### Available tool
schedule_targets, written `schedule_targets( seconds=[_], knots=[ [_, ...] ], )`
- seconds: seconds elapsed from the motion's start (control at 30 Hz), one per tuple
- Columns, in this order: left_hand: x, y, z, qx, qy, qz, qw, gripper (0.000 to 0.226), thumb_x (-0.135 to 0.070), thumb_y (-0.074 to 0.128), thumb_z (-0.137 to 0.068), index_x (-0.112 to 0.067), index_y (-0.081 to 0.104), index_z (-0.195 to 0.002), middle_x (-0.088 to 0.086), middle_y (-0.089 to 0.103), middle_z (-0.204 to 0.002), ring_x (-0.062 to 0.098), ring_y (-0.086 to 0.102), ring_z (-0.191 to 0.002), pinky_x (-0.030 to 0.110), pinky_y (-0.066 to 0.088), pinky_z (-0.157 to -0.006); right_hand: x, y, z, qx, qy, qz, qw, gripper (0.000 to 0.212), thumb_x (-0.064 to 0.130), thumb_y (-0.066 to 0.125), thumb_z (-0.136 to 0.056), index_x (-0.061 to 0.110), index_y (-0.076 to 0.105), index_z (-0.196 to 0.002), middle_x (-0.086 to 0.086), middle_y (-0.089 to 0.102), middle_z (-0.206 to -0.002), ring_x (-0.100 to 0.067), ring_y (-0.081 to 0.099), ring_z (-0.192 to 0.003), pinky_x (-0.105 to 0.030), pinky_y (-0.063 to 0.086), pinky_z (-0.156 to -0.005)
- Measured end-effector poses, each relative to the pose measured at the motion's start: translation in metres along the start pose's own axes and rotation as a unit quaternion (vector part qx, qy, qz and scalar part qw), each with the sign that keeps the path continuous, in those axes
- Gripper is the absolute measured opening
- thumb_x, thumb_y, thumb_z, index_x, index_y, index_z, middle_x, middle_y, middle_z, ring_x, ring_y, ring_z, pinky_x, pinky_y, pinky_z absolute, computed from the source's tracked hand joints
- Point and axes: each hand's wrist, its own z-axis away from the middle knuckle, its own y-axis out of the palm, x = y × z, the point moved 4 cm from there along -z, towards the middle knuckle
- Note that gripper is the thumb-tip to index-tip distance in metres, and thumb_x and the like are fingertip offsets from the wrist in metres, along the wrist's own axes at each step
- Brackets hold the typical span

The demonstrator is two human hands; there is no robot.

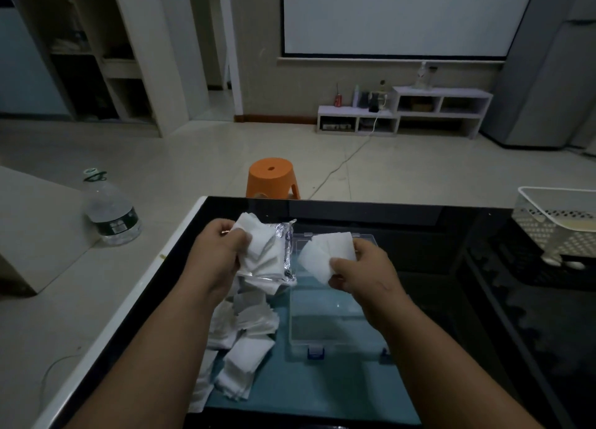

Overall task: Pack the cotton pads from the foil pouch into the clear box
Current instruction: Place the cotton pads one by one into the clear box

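Observation:
My left hand (pixel 222 254) grips the silver foil pouch (pixel 285 254) together with a bunch of white cotton pads (pixel 261 251) that stick out of it, held above the table. My right hand (pixel 361 270) pinches a few white pads (pixel 325 254) over the far end of the clear box (pixel 335 319). The box lies open on a teal mat (pixel 322 393), with blue latches at its near edge, and looks bare inside. A loose heap of pads (pixel 245 338) lies on the table to the left of the box, below my left hand.
The black glass table (pixel 483 299) has a white rim. A white perforated basket (pixel 558 222) stands at its far right corner. An orange stool (pixel 272 178) stands beyond the far edge, and a large water bottle (pixel 111 209) sits on the floor to the left.

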Motion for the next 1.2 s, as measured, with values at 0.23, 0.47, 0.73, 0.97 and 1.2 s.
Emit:
schedule_targets(
  seconds=[0.23,0.47,0.73,0.97,1.2],
  knots=[
    [0.013,0.019,-0.009,0.042,-0.095,0.181,0.978,0.015,0.006,0.046,-0.088,-0.004,0.057,-0.09,0.026,0.062,-0.104,0.036,0.064,-0.091,0.054,0.052,-0.088,0.002,-0.004,-0.012,-0.013,0.02,-0.005,1.0,0.038,-0.002,0.053,-0.09,0.012,0.05,-0.125,0.0,0.052,-0.105,-0.02,0.053,-0.09,-0.028,0.06,-0.064],
    [0.021,0.036,-0.007,0.073,-0.133,0.236,0.96,0.029,0.006,0.045,-0.087,-0.001,0.056,-0.113,0.029,0.058,-0.123,0.038,0.059,-0.108,0.052,0.049,-0.096,-0.001,0.01,-0.014,-0.066,-0.058,0.166,0.982,0.024,0.014,0.054,-0.09,0.018,0.057,-0.114,0.004,0.059,-0.097,-0.018,0.058,-0.091,-0.044,0.057,-0.082],
    [0.019,0.037,-0.003,0.084,-0.128,0.261,0.953,0.035,0.005,0.045,-0.088,0.0,0.054,-0.122,0.032,0.055,-0.127,0.038,0.059,-0.107,0.054,0.052,-0.09,-0.009,0.016,-0.012,-0.029,0.053,-0.086,0.994,0.032,0.003,0.064,-0.087,0.014,0.05,-0.113,-0.004,0.057,-0.101,-0.021,0.065,-0.083,-0.028,0.059,-0.069],
    [0.022,0.039,-0.002,0.081,-0.122,0.264,0.953,0.025,0.005,0.046,-0.089,0.008,0.054,-0.113,0.03,0.062,-0.117,0.037,0.063,-0.105,0.045,0.058,-0.076,-0.006,0.025,-0.007,0.052,0.107,-0.189,0.975,0.036,-0.009,0.06,-0.086,0.007,0.052,-0.118,-0.015,0.056,-0.109,-0.031,0.063,-0.095,-0.033,0.06,-0.073],
    [0.019,0.04,-0.001,0.069,-0.088,0.198,0.974,0.023,0.008,0.045,-0.089,0.004,0.054,-0.11,0.024,0.063,-0.105,0.032,0.061,-0.096,0.044,0.054,-0.082,0.002,0.032,-0.001,0.122,0.135,-0.227,0.957,0.023,-0.005,0.041,-0.089,0.012,0.054,-0.098,-0.016,0.057,-0.102,-0.036,0.062,-0.094,-0.042,0.053,-0.082]
  ],
)
